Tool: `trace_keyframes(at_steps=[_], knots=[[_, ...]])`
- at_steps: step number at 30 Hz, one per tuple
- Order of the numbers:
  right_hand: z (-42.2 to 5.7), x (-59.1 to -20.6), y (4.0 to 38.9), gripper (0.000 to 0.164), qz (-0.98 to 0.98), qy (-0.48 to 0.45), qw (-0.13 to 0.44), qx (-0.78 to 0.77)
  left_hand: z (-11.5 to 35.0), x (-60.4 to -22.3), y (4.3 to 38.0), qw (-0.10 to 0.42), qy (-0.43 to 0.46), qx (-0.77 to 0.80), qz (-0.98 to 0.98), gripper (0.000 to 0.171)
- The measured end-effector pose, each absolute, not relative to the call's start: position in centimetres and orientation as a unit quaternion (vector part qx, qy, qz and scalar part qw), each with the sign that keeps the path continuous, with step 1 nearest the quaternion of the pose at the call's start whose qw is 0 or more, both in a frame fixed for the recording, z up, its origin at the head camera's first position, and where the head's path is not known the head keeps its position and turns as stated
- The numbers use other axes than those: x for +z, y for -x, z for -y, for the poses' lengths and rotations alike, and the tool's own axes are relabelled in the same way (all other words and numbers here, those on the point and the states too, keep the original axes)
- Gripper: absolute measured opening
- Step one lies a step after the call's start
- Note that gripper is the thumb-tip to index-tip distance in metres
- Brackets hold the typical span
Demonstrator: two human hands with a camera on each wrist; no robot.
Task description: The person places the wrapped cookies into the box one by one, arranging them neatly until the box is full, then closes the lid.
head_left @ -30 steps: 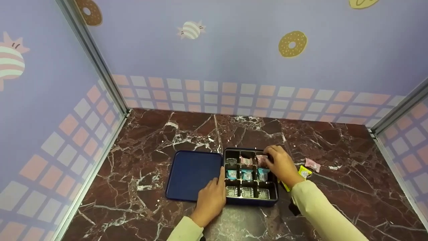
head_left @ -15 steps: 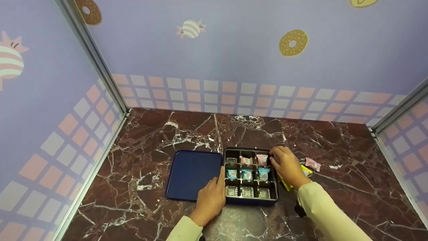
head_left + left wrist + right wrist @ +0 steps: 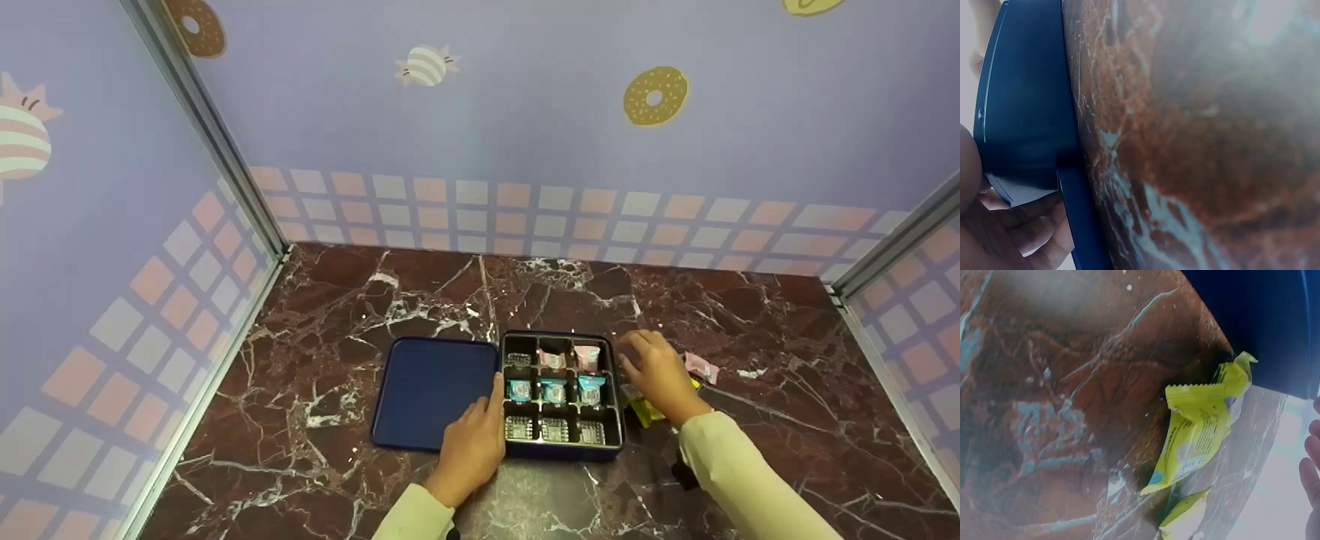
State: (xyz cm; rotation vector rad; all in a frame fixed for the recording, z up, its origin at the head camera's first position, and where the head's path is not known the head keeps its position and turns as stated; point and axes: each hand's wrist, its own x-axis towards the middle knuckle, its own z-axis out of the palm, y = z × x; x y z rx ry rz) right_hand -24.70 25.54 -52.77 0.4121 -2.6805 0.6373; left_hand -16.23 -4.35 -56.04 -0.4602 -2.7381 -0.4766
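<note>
A blue box (image 3: 564,451) with a black divided insert stands on the marbled tabletop. Pink wrapped candies (image 3: 588,358) sit in two back compartments, blue ones (image 3: 553,391) fill the middle row, and clear patterned pieces (image 3: 555,430) lie in the front row. My left hand (image 3: 472,446) rests along the box's left wall, one finger stretched forward; in the left wrist view its fingers (image 3: 1039,230) lie between box and lid. Just off the box's right side, my right hand (image 3: 660,379) holds nothing, fingers loosely bent. Beneath it lies a yellow packet (image 3: 1193,433), partly hidden in the head view.
The blue lid (image 3: 435,394) lies flat against the box's left side. A pink packet (image 3: 702,367) lies right of my right hand, and a second yellow packet (image 3: 1185,517) shows in the right wrist view. Patterned walls (image 3: 480,135) border the tabletop (image 3: 337,480).
My right hand has let go of the pink candy in the back right compartment and drawn away to the right, past the box's rim. The left hand has stayed in place.
</note>
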Motion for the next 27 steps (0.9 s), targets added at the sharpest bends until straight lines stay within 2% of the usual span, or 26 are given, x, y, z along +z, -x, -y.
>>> trace_keyframes(at_steps=[9, 21, 27], knots=[[-26.8, -53.2, 24.6, 0.019, 0.95, -0.135, 0.176, 0.22, 4.3, -55.9, 16.3, 0.149, 0.156, -0.168, 0.962, 0.055], [-28.3, -53.6, 24.5, 0.019, 0.946, -0.132, 0.214, 0.204, 4.3, -55.9, 16.4, 0.149, 0.158, -0.164, 0.962, 0.056], [-29.3, -53.8, 24.2, 0.024, 0.948, -0.127, 0.216, 0.194, 4.3, -56.0, 16.3, 0.173, 0.166, -0.16, 0.958, 0.057]])
